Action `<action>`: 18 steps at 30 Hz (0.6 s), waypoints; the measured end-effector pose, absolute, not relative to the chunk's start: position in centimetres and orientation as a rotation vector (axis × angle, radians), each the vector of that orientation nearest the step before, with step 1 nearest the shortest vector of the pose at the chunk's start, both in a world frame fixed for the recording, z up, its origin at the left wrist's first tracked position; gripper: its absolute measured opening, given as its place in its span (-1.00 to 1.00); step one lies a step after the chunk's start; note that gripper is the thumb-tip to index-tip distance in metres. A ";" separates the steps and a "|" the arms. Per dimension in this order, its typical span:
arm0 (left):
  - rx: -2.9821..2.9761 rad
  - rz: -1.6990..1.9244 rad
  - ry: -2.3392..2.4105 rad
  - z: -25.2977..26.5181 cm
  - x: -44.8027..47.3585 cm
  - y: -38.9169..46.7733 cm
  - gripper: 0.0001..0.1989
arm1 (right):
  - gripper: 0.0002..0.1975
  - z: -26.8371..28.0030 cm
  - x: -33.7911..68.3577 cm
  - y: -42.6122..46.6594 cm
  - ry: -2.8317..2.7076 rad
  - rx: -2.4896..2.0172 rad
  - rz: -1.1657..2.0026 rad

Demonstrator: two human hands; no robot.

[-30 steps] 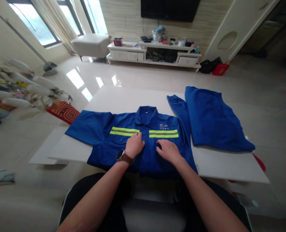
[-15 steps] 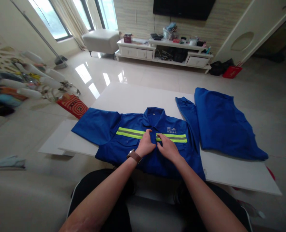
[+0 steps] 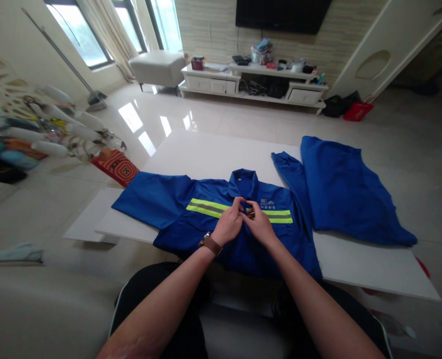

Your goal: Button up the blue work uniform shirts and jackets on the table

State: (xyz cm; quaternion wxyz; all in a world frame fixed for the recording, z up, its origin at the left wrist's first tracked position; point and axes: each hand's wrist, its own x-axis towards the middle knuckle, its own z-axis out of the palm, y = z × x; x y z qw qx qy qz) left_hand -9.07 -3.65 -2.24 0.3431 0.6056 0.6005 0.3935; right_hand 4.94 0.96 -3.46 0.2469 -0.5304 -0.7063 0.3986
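A blue work jacket [image 3: 179, 239] with a yellow-green reflective band across the chest lies front up before me, its collar pointing away. Both my hands meet at its front opening, just below the collar. My left hand [image 3: 228, 222], with a brown-strapped watch [image 3: 210, 243] on the wrist, is closed in a pinch on the jacket's front edge. Against it, my right hand [image 3: 258, 225] pinches the other front edge, fingers bent. Whatever small part lies between the fingertips is hidden. One sleeve spreads to the left; the other is folded up along the right side.
The jacket rests on a white tabletop [image 3: 206, 149]. To its right lies another blue garment [image 3: 348, 194], partly over the table's edge. A red patterned bag [image 3: 116, 167] stands beyond the left edge. Farther off are a TV cabinet [image 3: 209, 86] and a pale ottoman [image 3: 157, 67].
My hands have come together at the jacket's front, their fingertips now touching. The jacket's collar and front have shifted slightly right relative to the table.
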 end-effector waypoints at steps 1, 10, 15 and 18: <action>1.595 1.021 1.543 -2.1 -9.1 -3.7 -0.50 | -0.50 -3.4 5.0 1.0 -1.940 -1.441 1.080; 1.613 1.023 1.833 -2.3 -9.4 -3.0 -0.79 | -0.58 -3.4 5.7 0.7 -2.039 -1.398 0.901; 1.514 0.997 1.875 -3.4 -10.0 -2.3 -0.78 | -0.62 -3.2 5.8 0.6 -2.024 -1.364 0.927; 1.450 0.994 1.867 -3.7 -10.0 -2.1 -0.84 | -0.64 -3.0 5.8 0.5 -2.039 -1.349 0.936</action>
